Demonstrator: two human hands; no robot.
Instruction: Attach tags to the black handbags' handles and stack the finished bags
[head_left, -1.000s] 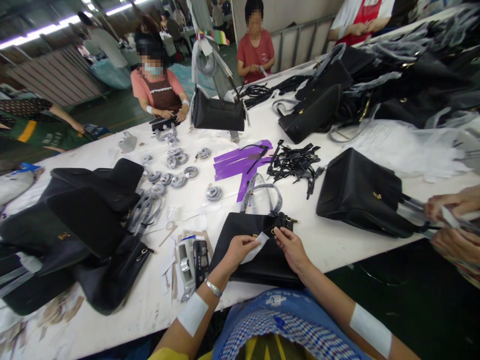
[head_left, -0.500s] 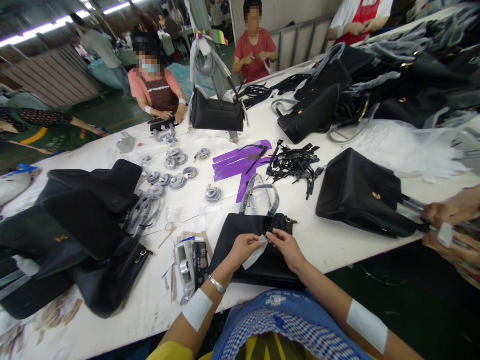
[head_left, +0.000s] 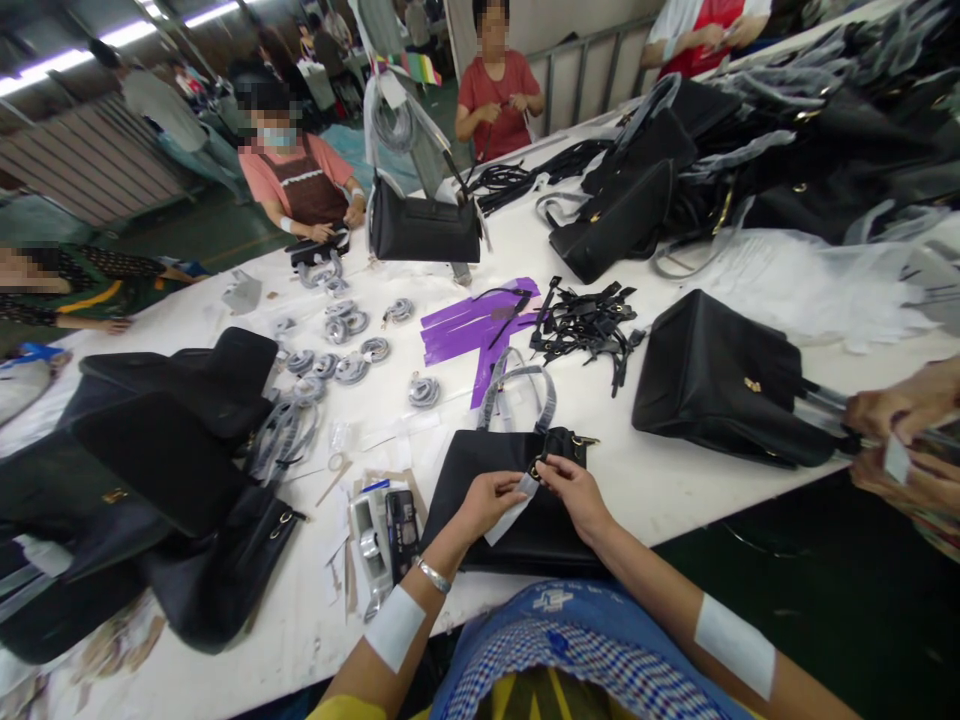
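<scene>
Keeping the fingertips light matters most here, I'd judge from my remote seat. My left hand (head_left: 495, 500) has its grip pinched, thumb against finger, on the upper part of a white strip (head_left: 510, 515). My right hand (head_left: 574, 490) has its grip drawn together on a small black strap with a gold ring (head_left: 535, 467), right beside the strip's top end. Both are over the front of the black handbag (head_left: 544, 535), which lies on the bench (head_left: 660, 505) with its wrapped handles (head_left: 546, 385) pointing away from me. I'd steady the ring with the right grip and let only the left guide the strip, holding it by its edges so it doesn't crease, with nails off the bag's surface.

Compared with one second ago, the ring sits farther left and my two grips are closer together; the strip shows a narrower face to the camera. The view has shifted slightly too, and the co-worker at far left (head_left: 82, 285) now rests a hand on the bench edge.
</scene>
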